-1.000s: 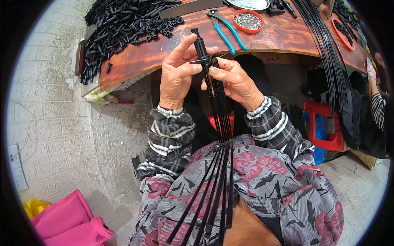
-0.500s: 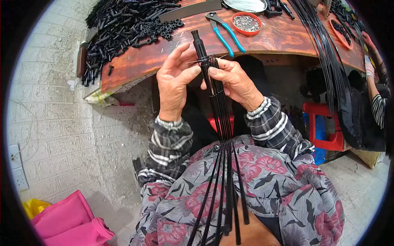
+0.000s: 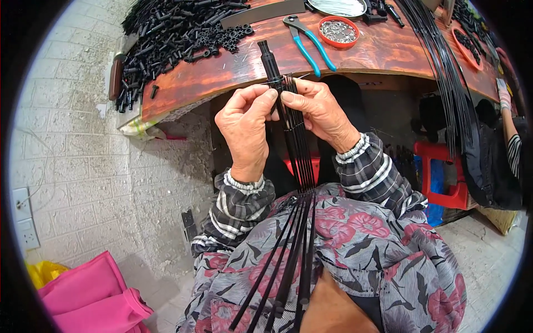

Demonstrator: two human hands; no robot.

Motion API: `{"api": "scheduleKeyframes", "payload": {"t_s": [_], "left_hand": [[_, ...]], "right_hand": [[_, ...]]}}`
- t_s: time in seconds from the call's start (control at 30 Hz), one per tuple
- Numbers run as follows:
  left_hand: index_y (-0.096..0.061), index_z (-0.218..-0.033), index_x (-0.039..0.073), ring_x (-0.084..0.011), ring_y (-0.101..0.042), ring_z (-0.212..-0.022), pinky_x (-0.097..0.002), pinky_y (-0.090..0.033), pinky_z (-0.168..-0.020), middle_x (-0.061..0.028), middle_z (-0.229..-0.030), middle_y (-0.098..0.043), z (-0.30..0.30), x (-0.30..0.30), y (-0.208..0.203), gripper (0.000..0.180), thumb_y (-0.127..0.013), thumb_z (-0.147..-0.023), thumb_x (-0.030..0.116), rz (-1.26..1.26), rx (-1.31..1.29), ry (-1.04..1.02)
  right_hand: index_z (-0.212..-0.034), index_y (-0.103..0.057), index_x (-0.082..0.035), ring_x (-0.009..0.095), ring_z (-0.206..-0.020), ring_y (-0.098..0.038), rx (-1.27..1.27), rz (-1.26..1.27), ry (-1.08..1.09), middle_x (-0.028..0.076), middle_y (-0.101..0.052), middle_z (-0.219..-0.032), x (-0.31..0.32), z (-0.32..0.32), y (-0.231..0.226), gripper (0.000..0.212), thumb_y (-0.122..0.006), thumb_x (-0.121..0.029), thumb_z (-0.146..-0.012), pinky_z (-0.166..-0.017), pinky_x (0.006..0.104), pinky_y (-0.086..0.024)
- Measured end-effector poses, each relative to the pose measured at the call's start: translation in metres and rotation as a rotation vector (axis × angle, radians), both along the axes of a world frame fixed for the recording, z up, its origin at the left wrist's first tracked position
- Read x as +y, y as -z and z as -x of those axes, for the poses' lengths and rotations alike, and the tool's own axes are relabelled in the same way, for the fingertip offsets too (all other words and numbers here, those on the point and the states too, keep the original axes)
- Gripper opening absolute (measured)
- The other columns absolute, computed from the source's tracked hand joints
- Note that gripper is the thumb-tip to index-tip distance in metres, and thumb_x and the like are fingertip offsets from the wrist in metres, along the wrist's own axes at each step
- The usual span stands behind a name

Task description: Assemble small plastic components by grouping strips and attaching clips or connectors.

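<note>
Both hands pinch a bundle of thin black rods (image 3: 297, 144) at the picture's centre: the left hand (image 3: 246, 125) at nine o'clock, the right hand (image 3: 321, 111) at three o'clock, fingers clamped. The wooden tabletop (image 3: 383, 50) lies at twelve o'clock.

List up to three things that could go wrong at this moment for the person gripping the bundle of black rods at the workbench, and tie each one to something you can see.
1. The black rods are pinched only near the top by the left hand and right hand; below, they fan loosely over the lap and might slip out.
2. The rod tips by the black tube could prick fingertips.
3. The blue-handled pliers lie near the workbench edge and might get knocked off.
</note>
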State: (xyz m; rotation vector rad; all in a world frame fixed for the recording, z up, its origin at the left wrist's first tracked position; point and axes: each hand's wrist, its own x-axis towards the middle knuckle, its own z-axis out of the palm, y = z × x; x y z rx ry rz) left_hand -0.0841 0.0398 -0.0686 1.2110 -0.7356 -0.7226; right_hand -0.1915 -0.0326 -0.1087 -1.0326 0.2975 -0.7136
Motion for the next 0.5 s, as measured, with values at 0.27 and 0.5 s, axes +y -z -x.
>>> {"api": "scheduleKeyframes", "payload": {"t_s": [0.27, 0.5], "left_hand": [[-0.061, -0.079, -0.003, -0.0066, -0.049, -0.052, -0.0183, -0.039, -0.048, -0.0017, -0.068, -0.056, 0.0030, -0.0041, 0.0075, 0.005, -0.061, -0.074, -0.002, 0.078, 0.044, -0.014], [-0.060, -0.079, -0.002, -0.0084, -0.051, -0.053, -0.0191, -0.041, -0.049, -0.0028, -0.069, -0.056, -0.0008, -0.0009, 0.0054, 0.006, -0.062, -0.074, -0.001, -0.020, 0.267, 0.048]], "right_hand": [[-0.099, -0.055, 0.000, 0.000, -0.049, -0.050, 0.002, -0.014, -0.009, 0.005, -0.062, -0.072, -0.0019, 0.0024, -0.0008, 0.024, -0.056, -0.019, -0.083, -0.034, 0.0114, -0.028], [-0.098, -0.056, -0.001, 0.000, -0.051, -0.052, 0.044, -0.031, 0.005, 0.004, -0.062, -0.072, -0.0015, 0.0022, 0.0010, 0.025, -0.057, -0.020, -0.083, -0.034, 0.0108, -0.028]]}}
